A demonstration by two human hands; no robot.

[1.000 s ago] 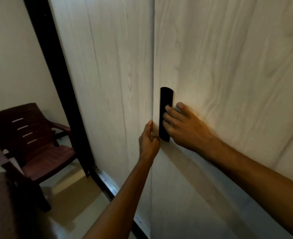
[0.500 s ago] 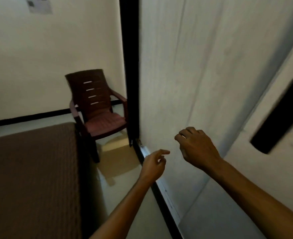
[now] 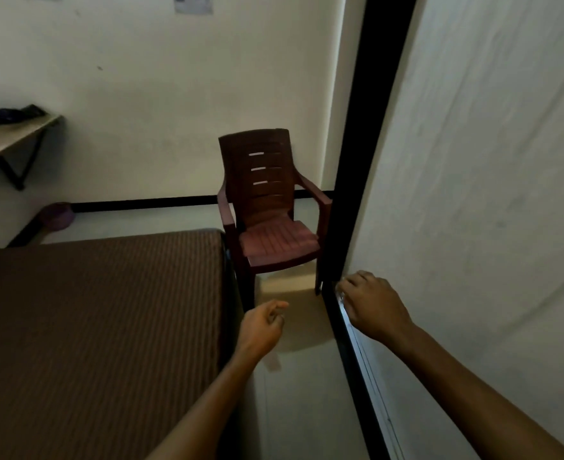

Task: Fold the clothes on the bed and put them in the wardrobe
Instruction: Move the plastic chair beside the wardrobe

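Observation:
The wardrobe (image 3: 480,194) fills the right side, its pale wood-grain sliding doors closed inside a black frame. The bed (image 3: 94,327) with a brown striped cover lies at lower left; no clothes show on the part in view. My left hand (image 3: 262,327) hangs over the floor gap between bed and wardrobe, fingers loosely curled, holding nothing. My right hand (image 3: 372,307) hovers by the wardrobe's bottom track, fingers loosely bent, holding nothing.
A dark red plastic chair (image 3: 267,207) stands against the far wall beside the wardrobe frame. A wall-mounted shelf (image 3: 11,137) at upper left carries a dark item. A purple object (image 3: 56,215) sits on the floor beyond the bed. A narrow floor strip (image 3: 294,393) runs between bed and wardrobe.
Both hands have left the wardrobe's black handle and dropped away from the door. My view has swung left, so the handle is out of sight and the bed and chair show.

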